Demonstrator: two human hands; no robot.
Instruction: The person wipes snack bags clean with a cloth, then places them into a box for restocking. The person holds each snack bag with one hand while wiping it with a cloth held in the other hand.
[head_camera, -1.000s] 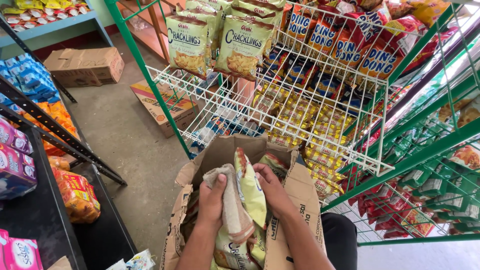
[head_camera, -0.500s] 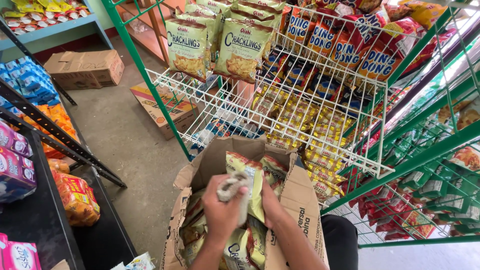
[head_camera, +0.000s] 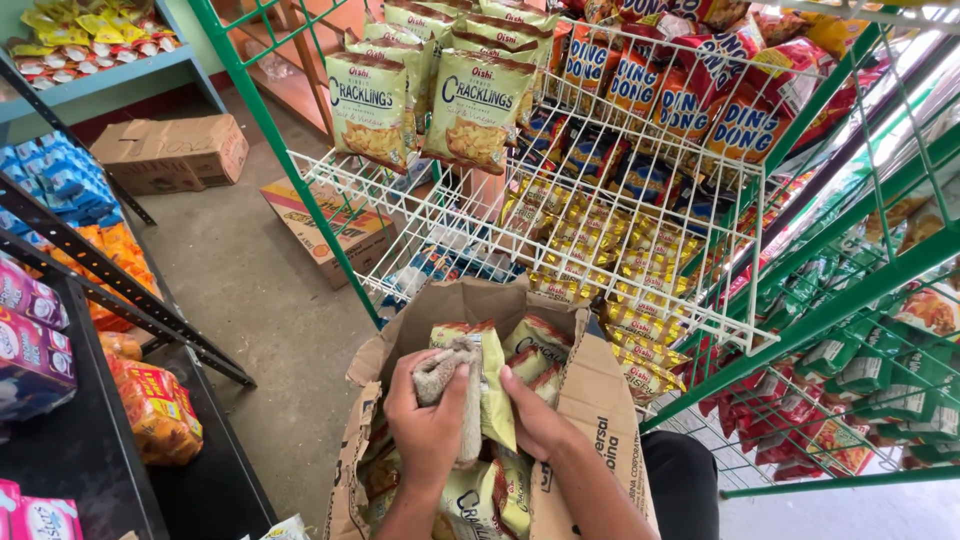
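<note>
Left hand (head_camera: 428, 432) is closed around a beige cloth (head_camera: 452, 392), pressing it against a yellow-green snack bag (head_camera: 497, 400). Right hand (head_camera: 535, 418) grips the same bag from the other side, fingers curled on its edge. Bag is upright, held just above the open cardboard box (head_camera: 600, 400), which sits low in front of the person and is packed with more bags of the same kind (head_camera: 540, 345).

Just beyond the box: a white wire shelf (head_camera: 440, 225) on a green rack (head_camera: 290, 140). 2 rows of larger snack bags (head_camera: 475, 110) stand at the shelf's upper left; red-orange bags (head_camera: 690, 95) beside them; small yellow packets (head_camera: 600, 260) below.

On the floor (head_camera: 230, 290): 1 closed carton (head_camera: 170, 152) and 1 printed carton (head_camera: 335, 225), well apart from the hands. Dark shelf (head_camera: 90, 460) at left holds orange packs (head_camera: 155, 410).
</note>
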